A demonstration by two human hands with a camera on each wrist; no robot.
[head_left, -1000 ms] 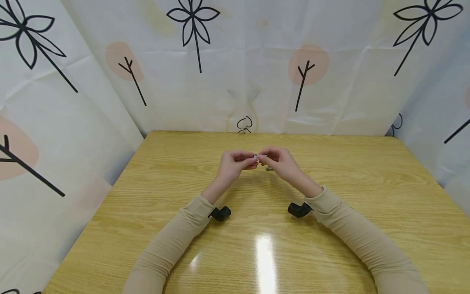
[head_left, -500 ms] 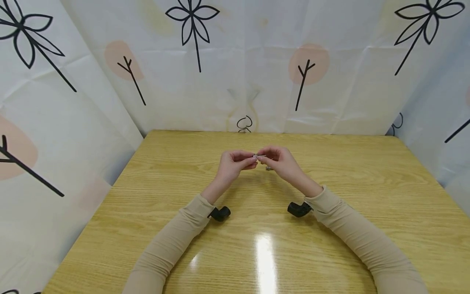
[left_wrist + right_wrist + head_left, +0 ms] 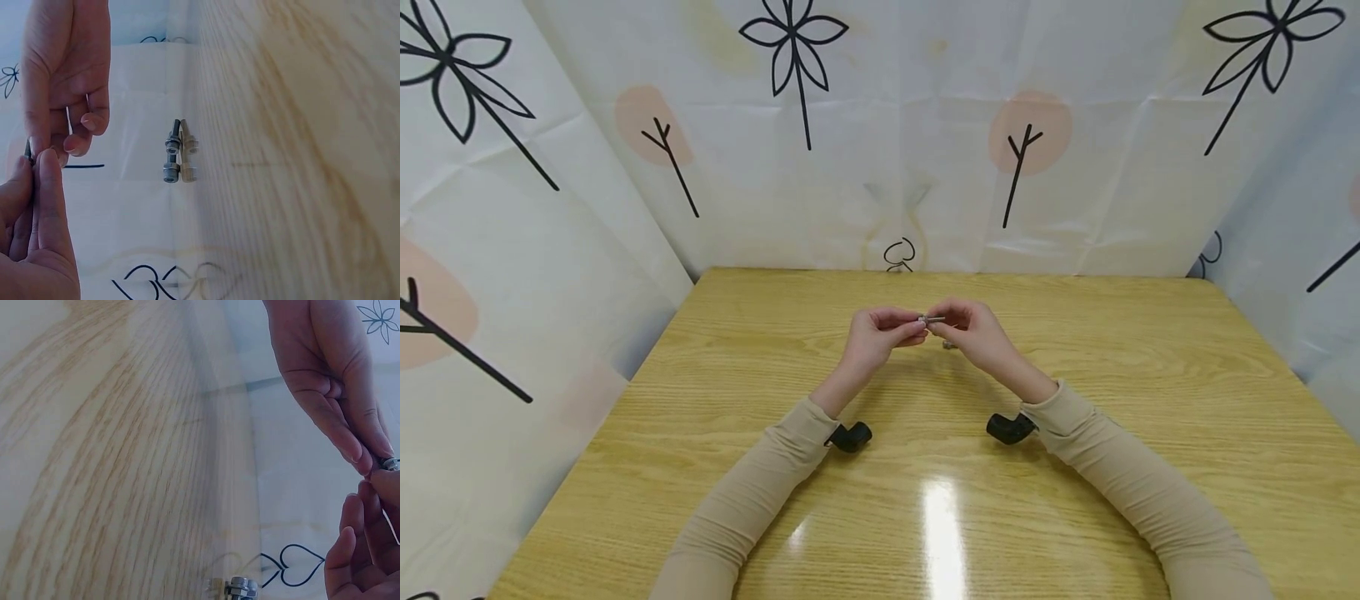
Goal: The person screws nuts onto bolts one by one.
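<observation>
My left hand [image 3: 871, 337] pinches a small metal bolt [image 3: 936, 319] between thumb and fingers, above the table. From the right, my right hand [image 3: 972, 333] meets it, thumb and forefinger at a small nut [image 3: 390, 464] on the bolt. The fingertips hide much of both parts. In the left wrist view the left hand [image 3: 40, 244] is at the lower left and the right hand [image 3: 69, 81] above it, only a dark sliver of the bolt showing. Behind the hands, further metal bolt hardware with nuts [image 3: 172, 156] lies on the table; whether it is one piece or two I cannot tell.
The wooden table [image 3: 760, 358] runs back to a patterned white cloth [image 3: 850, 183], with more cloth at both sides. Black wrist cameras [image 3: 850, 436] hang from both sleeves, just above the tabletop.
My right fingers shift slightly at the bolt, and more of its shaft shows now than a second ago. Both arms stay almost in place; the hardware on the table has not moved.
</observation>
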